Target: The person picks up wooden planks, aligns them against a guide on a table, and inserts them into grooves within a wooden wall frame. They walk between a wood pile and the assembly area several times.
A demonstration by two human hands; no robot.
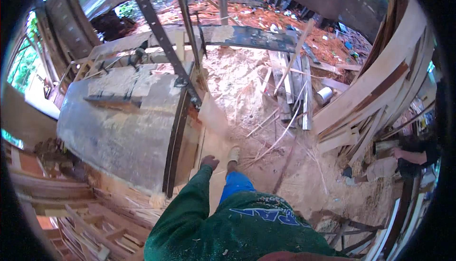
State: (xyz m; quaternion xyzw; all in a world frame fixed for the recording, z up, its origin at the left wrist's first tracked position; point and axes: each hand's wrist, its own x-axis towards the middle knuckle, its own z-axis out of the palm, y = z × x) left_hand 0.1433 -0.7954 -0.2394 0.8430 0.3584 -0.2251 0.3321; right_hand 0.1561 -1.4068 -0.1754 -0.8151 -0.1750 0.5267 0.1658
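Note:
My left hand point(210, 162) hangs at the end of a green sleeve, beside the near right corner of a large worn worktable point(128, 137). Its fingers look loosely apart, and nothing shows in them. Close by, the table's side has a pale wooden panel point(187, 159) under a dark edge. Past the hand, a pale, blurred flat shape point(213, 116) stands at the table's end; I cannot make out what it is. My right hand is out of view. On the floor, just right of my left hand, is my light-coloured shoe point(234, 153).
A dark metal post point(156, 28) slants down to the table. Long boards point(375, 90) lean at the right, near a person's arm point(412, 156). Planks point(306, 95), thin strips and a white bucket point(325, 95) lie on the sawdusty floor. Wood scraps point(104, 232) fill the lower left.

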